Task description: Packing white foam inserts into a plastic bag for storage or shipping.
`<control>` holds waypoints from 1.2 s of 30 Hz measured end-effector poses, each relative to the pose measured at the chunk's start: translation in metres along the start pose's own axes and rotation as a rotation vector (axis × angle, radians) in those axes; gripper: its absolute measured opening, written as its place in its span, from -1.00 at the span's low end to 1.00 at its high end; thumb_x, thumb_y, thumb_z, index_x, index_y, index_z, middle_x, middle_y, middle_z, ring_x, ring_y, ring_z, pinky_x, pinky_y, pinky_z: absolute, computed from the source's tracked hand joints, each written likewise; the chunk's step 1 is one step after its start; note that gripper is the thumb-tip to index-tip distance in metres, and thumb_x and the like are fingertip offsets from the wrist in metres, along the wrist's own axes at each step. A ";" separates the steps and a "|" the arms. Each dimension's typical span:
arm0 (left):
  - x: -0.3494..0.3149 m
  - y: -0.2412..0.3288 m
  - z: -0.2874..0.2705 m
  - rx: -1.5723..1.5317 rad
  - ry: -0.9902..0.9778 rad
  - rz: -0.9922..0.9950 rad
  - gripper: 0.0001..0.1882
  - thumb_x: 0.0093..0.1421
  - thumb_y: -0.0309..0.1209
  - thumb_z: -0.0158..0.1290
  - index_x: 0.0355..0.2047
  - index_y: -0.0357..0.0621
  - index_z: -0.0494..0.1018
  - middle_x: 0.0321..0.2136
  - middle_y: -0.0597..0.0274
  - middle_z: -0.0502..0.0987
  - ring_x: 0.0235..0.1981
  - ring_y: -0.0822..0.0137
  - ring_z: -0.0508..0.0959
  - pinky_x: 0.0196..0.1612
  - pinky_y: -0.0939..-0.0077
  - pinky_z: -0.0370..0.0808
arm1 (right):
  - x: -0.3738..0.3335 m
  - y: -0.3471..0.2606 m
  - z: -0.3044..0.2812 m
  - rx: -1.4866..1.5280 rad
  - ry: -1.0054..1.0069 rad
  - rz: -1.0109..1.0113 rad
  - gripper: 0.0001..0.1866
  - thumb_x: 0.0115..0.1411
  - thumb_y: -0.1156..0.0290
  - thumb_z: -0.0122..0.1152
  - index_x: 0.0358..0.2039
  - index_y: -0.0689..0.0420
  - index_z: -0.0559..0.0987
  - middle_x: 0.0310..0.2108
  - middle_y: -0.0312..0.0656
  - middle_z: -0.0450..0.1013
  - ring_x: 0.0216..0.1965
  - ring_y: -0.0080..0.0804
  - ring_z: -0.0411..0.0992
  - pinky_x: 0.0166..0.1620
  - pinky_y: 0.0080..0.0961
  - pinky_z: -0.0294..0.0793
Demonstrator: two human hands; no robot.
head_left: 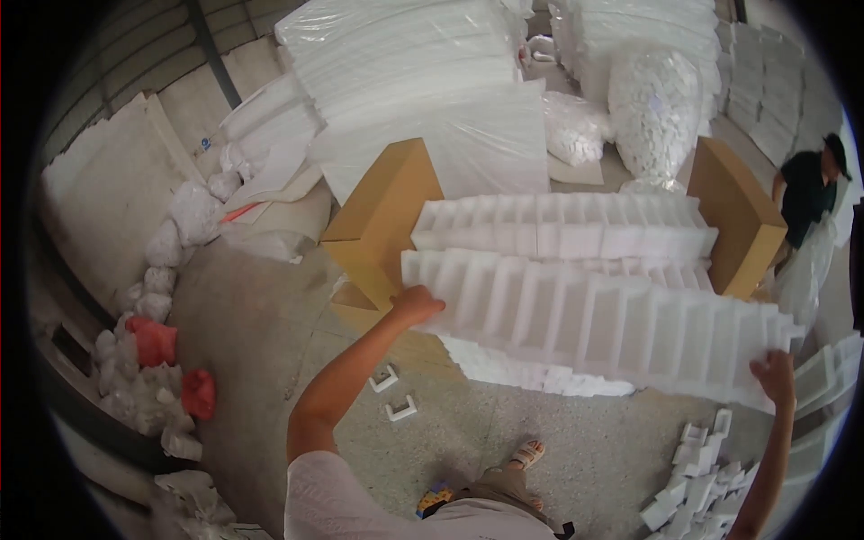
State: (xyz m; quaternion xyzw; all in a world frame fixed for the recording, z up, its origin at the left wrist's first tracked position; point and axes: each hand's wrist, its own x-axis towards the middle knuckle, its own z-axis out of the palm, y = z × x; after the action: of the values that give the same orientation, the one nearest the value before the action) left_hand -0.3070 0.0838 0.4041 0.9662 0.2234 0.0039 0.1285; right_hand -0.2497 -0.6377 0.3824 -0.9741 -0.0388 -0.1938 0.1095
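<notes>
A long row of white foam trays (576, 315), stacked side by side, stretches between my two hands and tilts down to the right. My left hand (418, 306) is closed on its left end. At the right end my right hand (776, 376) grips the last pieces, fingers partly hidden by the foam. Just behind lies another row of white foam pieces (558, 225), set between a left brown cardboard box (382, 198) and a right brown cardboard panel or box (738, 216). More white foam (540, 371) shows beneath the held row.
Tall wrapped foam stacks (423, 90) and a clear bag of foam pieces (655, 112) stand behind. Loose U-shaped foam pieces (401, 408) and a foam offcut heap (697, 477) lie on the floor. Red bags (151, 340) sit left; another person (810, 189) stands far right.
</notes>
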 end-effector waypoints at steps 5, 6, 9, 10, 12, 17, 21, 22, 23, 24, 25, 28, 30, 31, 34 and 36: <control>0.045 0.012 -0.060 -0.020 0.037 0.009 -0.48 -0.19 -0.03 0.04 -0.48 -0.33 0.51 -0.34 -0.19 0.51 -0.21 -0.14 0.46 -0.09 0.05 0.30 | 0.100 -0.039 -0.073 0.047 -0.010 -0.049 -0.59 -0.19 0.14 0.28 -0.66 0.29 0.44 -0.57 0.08 0.37 -0.44 0.03 0.34 -0.24 -0.19 0.29; 0.042 0.020 -0.073 0.025 0.046 0.037 -0.49 -0.19 -0.03 0.04 -0.49 -0.32 0.52 -0.35 -0.19 0.52 -0.23 -0.11 0.48 -0.08 0.08 0.30 | 0.114 -0.042 -0.090 0.027 -0.062 -0.062 -0.58 -0.19 0.10 0.26 -0.67 0.27 0.45 -0.58 0.09 0.39 -0.45 0.03 0.36 -0.26 -0.18 0.31; 0.041 0.005 -0.072 0.078 -0.007 0.036 -0.55 -0.15 -0.07 0.00 -0.43 -0.21 0.55 -0.34 -0.07 0.54 -0.21 -0.01 0.50 -0.04 0.05 0.21 | 0.146 -0.024 -0.080 -0.108 -0.246 -0.237 -0.52 -0.14 -0.02 0.19 -0.65 0.25 0.51 -0.56 0.09 0.42 -0.43 0.01 0.40 -0.32 -0.17 0.36; 0.040 -0.016 -0.068 0.109 -0.017 0.047 -0.55 -0.14 -0.06 -0.01 -0.43 -0.19 0.56 -0.35 -0.04 0.55 -0.21 0.01 0.50 -0.07 0.05 0.22 | 0.153 -0.043 -0.069 -0.127 -0.217 -0.263 -0.49 -0.12 -0.06 0.14 -0.66 0.25 0.51 -0.55 0.10 0.42 -0.42 0.01 0.40 -0.29 -0.18 0.37; 0.019 -0.029 -0.077 0.129 -0.037 -0.020 -0.56 -0.12 -0.06 -0.01 -0.45 -0.20 0.56 -0.35 -0.05 0.54 -0.22 0.03 0.51 -0.06 0.00 0.22 | 0.156 -0.073 -0.069 -0.087 -0.249 -0.257 -0.49 -0.12 -0.06 0.11 -0.64 0.24 0.53 -0.53 0.08 0.45 -0.38 0.01 0.42 -0.25 -0.18 0.37; 0.001 -0.045 -0.087 0.052 -0.049 -0.071 -0.55 -0.18 -0.09 0.05 -0.45 -0.26 0.54 -0.37 -0.09 0.54 -0.23 -0.08 0.50 0.08 -0.12 0.05 | 0.146 -0.105 -0.077 -0.127 -0.402 -0.197 -0.45 -0.13 -0.08 0.13 -0.52 0.26 0.56 -0.49 0.09 0.45 -0.37 -0.02 0.44 -0.25 -0.23 0.40; -0.033 -0.055 -0.129 0.048 -0.063 -0.127 -0.56 -0.18 -0.10 0.05 -0.45 -0.26 0.54 -0.39 -0.05 0.55 -0.18 -0.14 0.45 0.09 -0.09 0.04 | 0.131 -0.141 -0.091 -0.164 -0.459 -0.179 -0.44 -0.09 -0.11 0.10 -0.47 0.24 0.58 -0.39 0.04 0.47 -0.30 -0.04 0.43 -0.16 -0.19 0.37; -0.045 -0.047 -0.145 0.009 -0.093 -0.184 -0.52 -0.19 -0.09 0.07 -0.40 -0.28 0.53 -0.32 -0.09 0.53 -0.11 -0.14 0.40 0.10 0.00 0.08 | 0.130 -0.145 -0.098 -0.168 -0.462 -0.160 -0.44 -0.09 -0.11 0.10 -0.47 0.24 0.58 -0.39 0.04 0.47 -0.30 -0.04 0.43 -0.16 -0.19 0.37; -0.056 -0.046 -0.158 -0.029 -0.118 -0.247 -0.48 -0.19 -0.07 0.09 -0.36 -0.30 0.52 -0.24 -0.14 0.50 -0.05 -0.15 0.35 0.11 0.08 0.12 | 0.130 -0.152 -0.106 -0.160 -0.483 -0.153 -0.43 -0.07 -0.12 0.09 -0.44 0.24 0.58 -0.35 0.02 0.47 -0.25 -0.05 0.42 -0.11 -0.14 0.33; -0.063 -0.046 -0.167 -0.025 -0.121 -0.238 -0.48 -0.19 -0.07 0.09 -0.36 -0.30 0.52 -0.24 -0.14 0.50 -0.05 -0.15 0.35 0.11 0.08 0.12 | 0.128 -0.156 -0.115 -0.151 -0.503 -0.147 -0.43 -0.06 -0.13 0.08 -0.42 0.23 0.58 -0.31 0.01 0.47 -0.20 -0.06 0.40 -0.05 -0.09 0.28; -0.071 -0.047 -0.175 -0.021 -0.089 -0.251 -0.47 -0.19 -0.06 0.09 -0.34 -0.28 0.52 -0.22 -0.13 0.50 -0.02 -0.16 0.32 0.09 0.08 0.14 | 0.125 -0.158 -0.124 -0.150 -0.504 -0.138 -0.43 -0.06 -0.13 0.08 -0.42 0.23 0.58 -0.31 0.01 0.47 -0.20 -0.06 0.40 -0.05 -0.09 0.28; -0.113 -0.099 -0.197 0.001 -0.108 -0.293 -0.51 -0.19 -0.07 0.07 -0.37 -0.23 0.53 -0.25 -0.05 0.51 0.01 -0.19 0.27 0.07 0.01 0.14 | 0.086 -0.185 -0.141 -0.121 -0.558 -0.148 -0.41 -0.03 -0.13 0.04 -0.39 0.24 0.58 -0.22 0.01 0.44 -0.11 -0.04 0.36 -0.03 0.02 0.23; -0.097 -0.104 -0.171 -0.026 -0.101 -0.303 -0.56 -0.18 -0.08 0.05 -0.42 -0.20 0.54 -0.30 0.01 0.54 0.01 -0.20 0.24 0.06 -0.06 0.11 | 0.103 -0.169 -0.117 -0.104 -0.563 -0.150 -0.40 -0.02 -0.14 0.04 -0.36 0.23 0.57 -0.20 0.00 0.44 -0.11 -0.05 0.36 -0.01 -0.05 0.22; -0.060 -0.086 -0.148 -0.045 -0.133 -0.258 -0.56 -0.18 -0.08 0.05 -0.41 -0.18 0.54 -0.27 0.02 0.53 0.04 -0.21 0.21 0.05 -0.08 0.11 | 0.131 -0.148 -0.089 -0.094 -0.541 -0.138 -0.39 0.00 -0.15 0.03 -0.33 0.23 0.56 -0.19 -0.01 0.44 -0.10 -0.06 0.36 0.02 -0.12 0.21; -0.055 -0.032 -0.152 0.037 -0.129 -0.316 -0.54 -0.19 -0.06 0.06 -0.39 -0.15 0.54 -0.25 0.02 0.53 0.08 -0.23 0.16 0.04 -0.10 0.12 | 0.136 -0.109 -0.054 -0.106 -0.581 -0.144 -0.39 0.04 -0.17 0.00 -0.39 0.24 0.54 -0.23 0.04 0.43 -0.15 -0.02 0.37 -0.07 -0.17 0.30; -0.059 -0.034 -0.166 0.124 -0.128 -0.301 -0.41 -0.22 0.02 0.08 -0.32 -0.24 0.52 -0.19 -0.11 0.48 0.01 -0.14 0.29 0.01 0.10 0.25 | 0.136 -0.098 -0.052 -0.029 -0.574 -0.151 -0.40 0.05 -0.16 0.02 -0.44 0.25 0.52 -0.27 0.05 0.43 -0.18 0.01 0.37 -0.10 -0.24 0.32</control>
State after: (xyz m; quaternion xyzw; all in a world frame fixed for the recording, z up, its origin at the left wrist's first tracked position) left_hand -0.3858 0.1285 0.5595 0.9262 0.3567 -0.0909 0.0820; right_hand -0.1547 -0.5493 0.5010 -0.9850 -0.1375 0.0816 0.0652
